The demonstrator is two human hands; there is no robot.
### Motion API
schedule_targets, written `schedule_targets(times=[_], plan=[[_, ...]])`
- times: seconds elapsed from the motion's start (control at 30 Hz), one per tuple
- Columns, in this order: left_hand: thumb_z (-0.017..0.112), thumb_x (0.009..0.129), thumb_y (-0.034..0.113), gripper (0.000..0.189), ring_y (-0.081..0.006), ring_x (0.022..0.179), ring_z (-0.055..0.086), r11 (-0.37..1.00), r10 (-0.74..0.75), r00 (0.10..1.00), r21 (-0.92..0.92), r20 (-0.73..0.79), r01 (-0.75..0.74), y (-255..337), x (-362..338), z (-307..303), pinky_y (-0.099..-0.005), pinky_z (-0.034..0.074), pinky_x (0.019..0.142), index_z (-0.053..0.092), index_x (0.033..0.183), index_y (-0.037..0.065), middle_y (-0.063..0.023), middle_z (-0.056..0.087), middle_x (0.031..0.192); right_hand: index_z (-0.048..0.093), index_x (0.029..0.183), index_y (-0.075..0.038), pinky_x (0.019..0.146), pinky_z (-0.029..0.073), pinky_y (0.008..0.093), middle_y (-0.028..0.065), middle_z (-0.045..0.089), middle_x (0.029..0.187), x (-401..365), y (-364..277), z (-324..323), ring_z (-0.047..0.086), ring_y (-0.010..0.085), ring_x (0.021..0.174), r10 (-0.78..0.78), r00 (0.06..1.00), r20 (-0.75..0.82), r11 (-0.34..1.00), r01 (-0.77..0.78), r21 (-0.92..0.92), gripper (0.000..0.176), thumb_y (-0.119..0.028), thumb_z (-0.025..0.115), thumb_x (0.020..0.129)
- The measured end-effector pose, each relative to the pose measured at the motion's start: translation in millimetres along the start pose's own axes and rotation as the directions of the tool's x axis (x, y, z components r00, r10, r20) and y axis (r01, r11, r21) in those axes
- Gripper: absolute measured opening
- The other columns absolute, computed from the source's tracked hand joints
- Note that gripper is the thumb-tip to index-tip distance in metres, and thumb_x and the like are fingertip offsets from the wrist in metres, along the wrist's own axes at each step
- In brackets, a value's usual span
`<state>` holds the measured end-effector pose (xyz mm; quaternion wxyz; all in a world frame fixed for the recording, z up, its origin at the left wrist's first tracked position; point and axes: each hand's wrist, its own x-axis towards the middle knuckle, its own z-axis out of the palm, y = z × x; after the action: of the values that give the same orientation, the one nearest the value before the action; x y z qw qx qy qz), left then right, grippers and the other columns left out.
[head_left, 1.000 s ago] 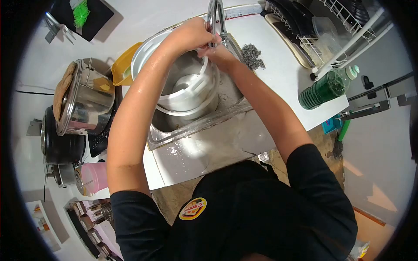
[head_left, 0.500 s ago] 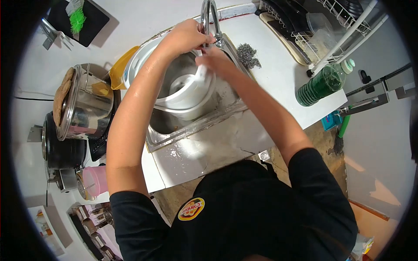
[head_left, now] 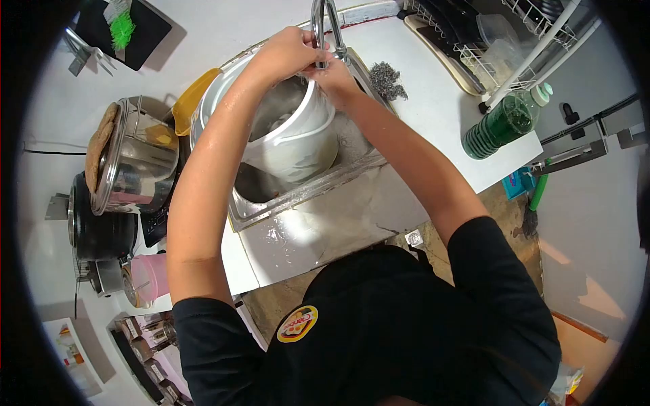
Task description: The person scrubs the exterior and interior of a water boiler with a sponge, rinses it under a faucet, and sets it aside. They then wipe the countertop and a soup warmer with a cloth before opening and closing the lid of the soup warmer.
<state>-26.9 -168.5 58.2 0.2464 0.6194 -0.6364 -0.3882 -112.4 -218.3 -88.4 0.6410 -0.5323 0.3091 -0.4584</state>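
A white bucket (head_left: pixel 298 152) leans in the metal sink (head_left: pixel 261 215), its wet mouth facing up and left. My left hand (head_left: pixel 288 53) reaches over it to the tap (head_left: pixel 318 30), fingers curled together under the spout; what they hold is hidden. Against those fingers is my right hand (head_left: pixel 333 80), bent round the bucket's upper rim, with its fingertips partly covered. A larger white basin (head_left: pixel 208 101) shows behind my left forearm.
Right of the sink lie a steel scouring pad (head_left: pixel 387 81) and a green bottle (head_left: pixel 500 127). A dish rack (head_left: pixel 474 64) stands farther back. On the left are a yellow plastic vessel (head_left: pixel 193 101), a steel pot (head_left: pixel 139 155) and a pink container (head_left: pixel 149 277).
The white bucket has tipped, so more of its outer side shows. My right hand has moved slightly up toward the tap and is less blurred. My left hand has barely shifted.
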Motion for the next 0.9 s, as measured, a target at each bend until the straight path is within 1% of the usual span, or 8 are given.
schedule_targets(times=[0.23,0.27,0.33,0.37,0.43,0.6,0.73,0.9], plan=[[0.067,0.081,0.017,0.022,-0.0078,0.072,0.059,0.990,-0.002,1.000,0.140,-0.030,0.006,3.4,-1.8,1.1,-0.0205,0.050,0.071,0.064,0.095,0.000,-0.0028,0.063,0.081,0.033,0.129,0.006,0.105,0.030,0.0417,0.0291,0.030,0.135,-81.1,10.0,73.1,0.037,0.0387,0.125,-0.350,0.851,-0.391,0.824,0.081,-0.560,0.069,-0.011,0.062,0.068],[0.066,0.081,0.016,0.021,-0.0080,0.072,0.059,0.991,-0.008,1.000,0.135,-0.028,0.011,2.7,-2.7,0.7,-0.0203,0.050,0.071,0.064,0.094,0.000,-0.0027,0.062,0.080,0.045,0.120,0.005,0.074,0.048,0.0385,0.0180,0.059,0.093,-63.8,17.6,70.6,0.058,0.0275,0.083,-0.696,0.596,-0.401,0.600,0.177,-0.780,0.055,-0.009,0.057,0.068],[0.066,0.081,0.016,0.021,-0.0084,0.071,0.059,0.992,-0.020,0.999,0.121,-0.026,0.023,-4.8,-4.0,-0.6,-0.0203,0.050,0.071,0.064,0.094,0.000,-0.0025,0.062,0.080,0.042,0.123,0.003,0.086,0.043,0.0438,0.0220,0.057,0.102,-37.3,7.5,46.9,0.056,0.0335,0.098,-0.176,0.922,-0.345,0.899,0.008,-0.437,0.060,-0.009,0.058,0.067],[0.066,0.081,0.016,0.021,-0.0086,0.072,0.059,0.993,-0.017,1.000,0.115,-0.026,0.020,-12.6,-0.1,-1.0,-0.0204,0.050,0.071,0.064,0.095,0.000,-0.0025,0.062,0.080,0.041,0.125,0.002,0.091,0.041,0.0464,0.0240,0.057,0.107,-28.7,1.3,31.3,0.055,0.0364,0.105,0.094,0.973,-0.210,0.953,-0.149,-0.264,0.062,-0.009,0.058,0.066],[0.066,0.081,0.015,0.021,-0.0090,0.073,0.059,0.996,-0.005,0.999,0.088,-0.033,0.008,-10.6,0.4,-5.7,-0.0210,0.050,0.071,0.064,0.096,0.000,-0.0028,0.062,0.081,0.046,0.120,0.004,0.083,0.044,0.0477,0.0203,0.062,0.086,-15.7,-12.2,7.8,0.059,0.0381,0.090,0.054,0.998,0.026,0.998,-0.054,-0.028,0.056,-0.011,0.056,0.067],[0.067,0.076,0.012,0.020,-0.0118,0.062,0.059,0.995,0.059,0.992,0.084,-0.113,-0.050,-4.2,3.2,-0.6,-0.0264,0.049,0.061,0.067,0.093,0.000,-0.0056,0.063,0.071,0.048,0.121,-0.001,0.073,0.047,0.0395,0.0207,0.060,0.086,-24.0,21.9,12.3,0.059,0.0322,0.081,-0.290,0.932,-0.217,0.866,0.160,-0.473,0.055,-0.019,0.056,0.070],[0.071,0.072,0.019,0.022,-0.0183,0.060,0.059,0.972,0.120,0.971,0.222,-0.206,-0.073,-11.9,7.9,-12.6,-0.0316,0.047,0.061,0.066,0.082,0.000,-0.0096,0.062,0.067,0.036,0.132,-0.003,0.070,0.040,0.0244,0.0031,0.048,0.088,-36.7,-16.8,-10.1,0.046,0.0104,0.078,0.002,0.997,0.076,0.982,0.012,-0.189,0.062,-0.016,0.053,0.074],[0.070,0.072,0.021,0.024,-0.0230,0.063,0.058,0.948,0.158,0.933,0.315,-0.322,-0.052,-23.8,6.6,-41.6,-0.0336,0.046,0.064,0.062,0.078,-0.001,-0.0106,0.061,0.067,0.042,0.130,-0.008,0.075,0.047,0.0340,0.0167,0.060,0.093,-27.2,-15.7,-3.8,0.058,0.0252,0.081,0.060,0.998,-0.008,0.981,-0.060,-0.185,0.069,-0.012,0.058,0.063]])
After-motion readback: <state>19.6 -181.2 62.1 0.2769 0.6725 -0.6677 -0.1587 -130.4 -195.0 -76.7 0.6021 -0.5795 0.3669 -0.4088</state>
